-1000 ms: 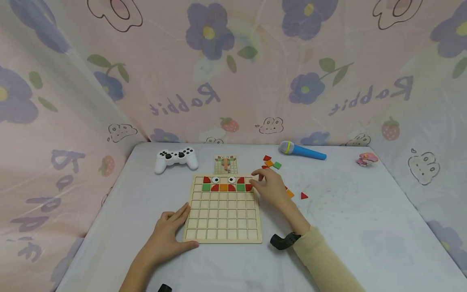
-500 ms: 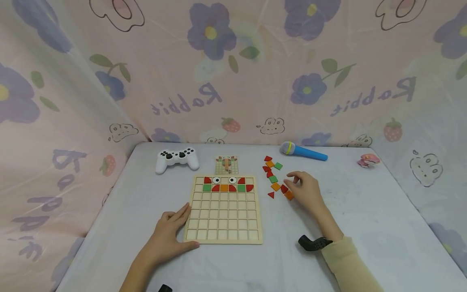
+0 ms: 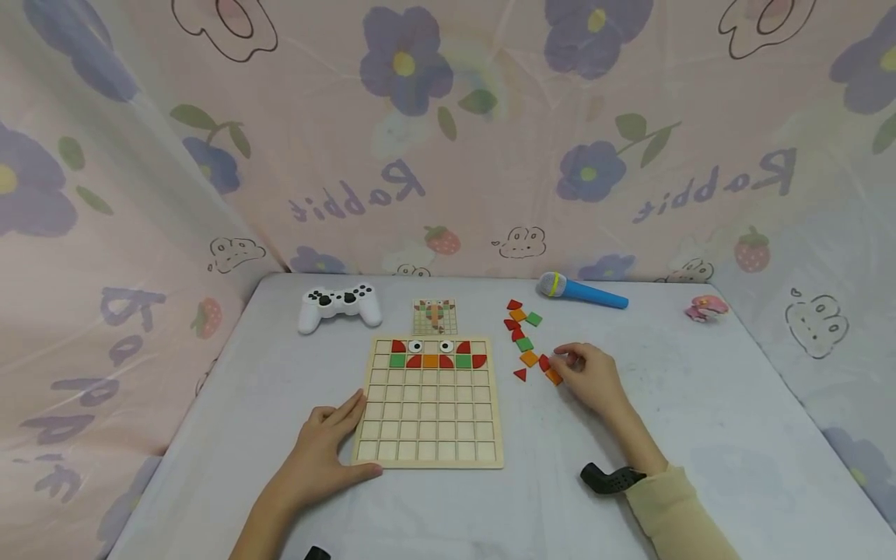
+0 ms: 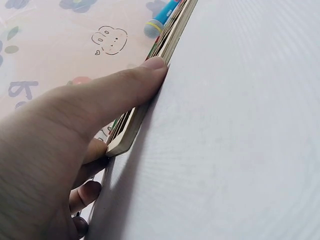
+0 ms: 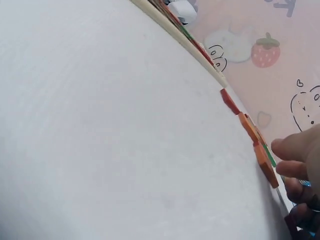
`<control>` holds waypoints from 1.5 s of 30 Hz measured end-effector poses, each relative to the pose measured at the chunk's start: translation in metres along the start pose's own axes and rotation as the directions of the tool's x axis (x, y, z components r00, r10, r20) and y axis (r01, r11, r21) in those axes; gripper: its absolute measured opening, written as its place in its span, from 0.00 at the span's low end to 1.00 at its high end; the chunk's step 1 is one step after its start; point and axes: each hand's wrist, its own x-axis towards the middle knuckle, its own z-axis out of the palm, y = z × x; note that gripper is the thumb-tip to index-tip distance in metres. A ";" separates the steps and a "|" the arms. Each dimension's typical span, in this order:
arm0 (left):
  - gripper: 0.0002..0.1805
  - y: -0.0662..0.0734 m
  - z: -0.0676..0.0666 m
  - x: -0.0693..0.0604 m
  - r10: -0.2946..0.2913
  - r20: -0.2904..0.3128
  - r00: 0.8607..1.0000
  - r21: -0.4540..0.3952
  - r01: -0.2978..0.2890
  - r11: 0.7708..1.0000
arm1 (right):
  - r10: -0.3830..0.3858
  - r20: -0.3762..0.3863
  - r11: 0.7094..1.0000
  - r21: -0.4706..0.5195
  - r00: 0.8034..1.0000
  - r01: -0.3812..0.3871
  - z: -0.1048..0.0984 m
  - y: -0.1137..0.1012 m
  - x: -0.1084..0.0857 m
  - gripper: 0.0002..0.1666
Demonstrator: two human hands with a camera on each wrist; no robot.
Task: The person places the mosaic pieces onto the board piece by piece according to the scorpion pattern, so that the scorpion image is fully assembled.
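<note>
Pressing at the near left corner of the wooden grid board (image 3: pixel 434 464), the left hand (image 3: pixel 316 451) lay left of centre in the lower frame, above a black piece (image 3: pixel 317 553) that poked in at the bottom edge. Its thumb stretched along the board's near edge while two fingers met the left edge, a wide spread with the corner between. At lower right I saw a cream sleeve (image 3: pixel 679 513) and, by the wrist, a curved black device (image 3: pixel 612 479). The board sat flat on the white table (image 3: pixel 700 389), just below the middle of the frame.

Right of centre, the right hand (image 3: pixel 591 381) held its thumb and forefinger narrowly apart, the tips close by an orange tile (image 3: pixel 553 376) and a red tile (image 3: pixel 544 362); I couldn't tell whether they touched either. A red triangle (image 3: pixel 520 375) lay to their left, and other loose tiles (image 3: pixel 525 344) straggled upward. In the board's two far rows sat eye discs (image 3: pixel 416 347) and coloured pieces (image 3: pixel 430 361).

Beyond lay a small pattern card (image 3: pixel 434 317), a white controller (image 3: pixel 339 307) to its left, a pink toy (image 3: pixel 705 308) far right and a blue microphone (image 3: pixel 584 292). Behind everything hung a flowered pink cloth (image 3: pixel 490 155).
</note>
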 end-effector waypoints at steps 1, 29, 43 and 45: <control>0.62 0.000 0.000 0.000 0.000 0.001 1.000 -0.001 0.000 1.000 | -0.006 -0.005 1.000 -0.007 1.000 0.006 0.002 0.000 -0.001 0.16; 0.62 0.001 -0.001 0.000 -0.001 0.001 1.000 -0.007 0.001 1.000 | -0.184 -0.120 0.978 -0.120 0.976 0.169 0.020 0.013 -0.004 0.14; 0.62 0.000 -0.001 0.000 0.003 -0.007 1.000 -0.007 -0.003 1.000 | -0.157 -0.124 0.984 -0.108 0.980 0.144 0.018 0.010 -0.004 0.14; 0.62 0.000 -0.001 0.000 0.001 -0.003 1.000 -0.008 -0.001 1.000 | -0.153 -0.127 0.985 -0.104 0.980 0.140 0.018 0.010 -0.005 0.14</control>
